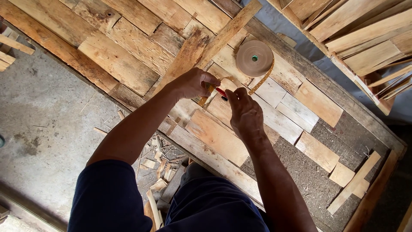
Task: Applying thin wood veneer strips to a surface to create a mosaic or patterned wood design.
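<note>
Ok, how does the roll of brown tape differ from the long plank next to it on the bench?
The roll of tape is round and wound flat with a small hole in its middle; the long plank is straight and narrow. The roll is smooth and even brown, while the plank is rough, weathered wood. A loose strip trails from the roll toward the hands; the plank lies slanted across other boards. Both rest on the bench.

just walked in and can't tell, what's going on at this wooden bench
A person in dark blue stands at a workbench covered with rough wooden boards. The left hand pinches a small tool with a red part, and the right hand meets it at the end of a tan perforated strip. That strip runs back to a flat roll lying on the boards. Wood offcuts litter the concrete floor below.
</note>
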